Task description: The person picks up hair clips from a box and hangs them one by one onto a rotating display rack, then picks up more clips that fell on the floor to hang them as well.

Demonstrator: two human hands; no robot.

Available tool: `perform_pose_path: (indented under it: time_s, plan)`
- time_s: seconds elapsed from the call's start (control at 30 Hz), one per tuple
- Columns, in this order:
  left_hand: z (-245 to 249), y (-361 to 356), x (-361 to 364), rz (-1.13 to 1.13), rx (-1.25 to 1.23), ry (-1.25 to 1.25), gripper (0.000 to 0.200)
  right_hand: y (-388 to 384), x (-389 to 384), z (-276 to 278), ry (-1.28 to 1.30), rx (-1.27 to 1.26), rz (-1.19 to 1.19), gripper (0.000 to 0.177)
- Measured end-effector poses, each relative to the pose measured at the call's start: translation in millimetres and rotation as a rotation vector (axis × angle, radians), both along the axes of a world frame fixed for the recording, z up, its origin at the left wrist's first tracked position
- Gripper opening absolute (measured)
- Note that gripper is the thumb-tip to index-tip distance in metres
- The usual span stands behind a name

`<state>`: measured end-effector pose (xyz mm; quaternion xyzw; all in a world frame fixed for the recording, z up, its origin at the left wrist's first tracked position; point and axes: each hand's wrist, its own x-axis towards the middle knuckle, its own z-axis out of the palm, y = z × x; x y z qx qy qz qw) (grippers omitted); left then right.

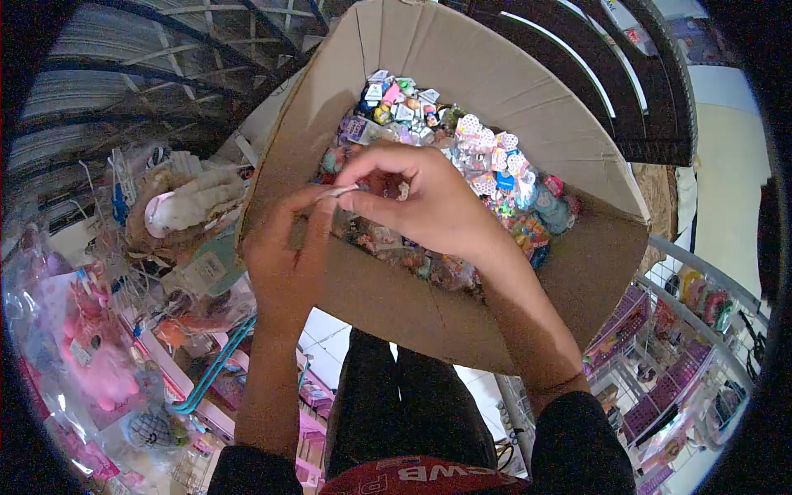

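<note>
Above a large open cardboard box (371, 289), my two hands meet at the fingertips. Between them is a small, thin whitish piece (337, 191), too small to name. My right hand (429, 198) is closed in a pinch on it, thumb and forefinger forming a ring. My left hand (289, 239) touches the piece's other side with closed fingertips; its palm side is in shadow. Below my hands, the box holds a heap of small packaged trinkets. White polka-dot cards (495, 148) and small tagged figures (400, 103) show among them. My hands hide part of the heap.
Left of the box, a white plush toy (186, 202) and pink bagged items (95, 346) hang near turquoise hooks (219, 363). Purple baskets (660, 388) on a wire rack stand at the right. A dark slatted rack (594, 66) rises behind the box.
</note>
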<state>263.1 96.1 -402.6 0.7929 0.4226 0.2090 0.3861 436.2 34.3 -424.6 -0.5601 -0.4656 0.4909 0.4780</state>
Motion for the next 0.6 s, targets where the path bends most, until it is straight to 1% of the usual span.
perform_pose_path:
  time_s: [0.07, 0.1, 0.17, 0.2, 0.23, 0.27, 0.3, 0.33, 0.37, 0.43, 0.47, 0.53, 0.57, 0.6]
  plan:
    - [-1.6, -1.6, -3.2, 0.091, -0.012, -0.048, 0.014, 0.3, -5.8, -10.9, 0.193, -0.038, -0.184, 0.023]
    - [-3.0, -1.6, -4.1, 0.091, -0.015, -0.047, 0.014, -0.2, -7.1, -24.8, 0.194, -0.041, -0.184, 0.023]
    - [-5.8, -1.6, -6.4, 0.160, -0.025, -0.043, 0.019, -2.7, -11.5, -65.3, 0.196, 0.007, -0.184, 0.029]
    - [-7.2, -1.4, -6.4, 0.162, -0.027, -0.041, 0.019, -3.5, -15.5, -76.8, 0.240, -0.019, -0.160, 0.031]
    - [-8.6, -0.9, -6.0, 0.190, 0.027, -0.051, 0.018, -3.8, -19.6, -87.8, 0.243, -0.021, -0.158, 0.031]
    - [-9.4, -1.0, -6.0, 0.217, 0.082, -0.061, 0.017, -4.2, -24.4, -98.8, -0.025, -0.130, -0.080, 0.033]
    - [-9.1, -1.6, -6.2, 0.217, 0.080, -0.059, 0.017, -5.6, -30.7, -112.8, -0.294, -0.236, 0.000, 0.036]
    - [-7.9, -2.1, -6.2, 0.221, 0.069, -0.070, 0.017, -9.9, -43.5, -136.1, -0.514, -0.137, -0.063, 0.037]
    - [-7.5, -2.4, -5.8, 0.225, 0.058, -0.082, 0.018, -7.3, -50.8, -136.0, -0.513, -0.138, -0.064, 0.037]
    - [-9.1, -2.5, -5.9, 0.232, 0.046, -0.094, 0.018, -3.0, -65.7, -135.8, -0.889, -0.301, 0.132, 0.028]
    - [-10.0, -2.3, -6.3, 0.240, 0.036, -0.107, 0.018, -3.2, -73.9, -143.4, -0.886, -0.301, 0.133, 0.028]
    - [-12.2, -1.7, -7.9, 0.238, 0.047, -0.108, 0.017, -7.3, -87.7, -164.9, -1.038, -0.115, -0.042, 0.028]
    - [-12.7, -1.5, -8.8, 0.236, 0.058, -0.109, 0.017, -5.4, -87.2, -158.3, -1.036, -0.116, -0.041, 0.028]
    - [-10.9, -1.6, -8.6, 0.237, 0.057, -0.107, 0.017, -3.5, -86.5, -151.7, -0.960, -0.202, -0.011, 0.028]
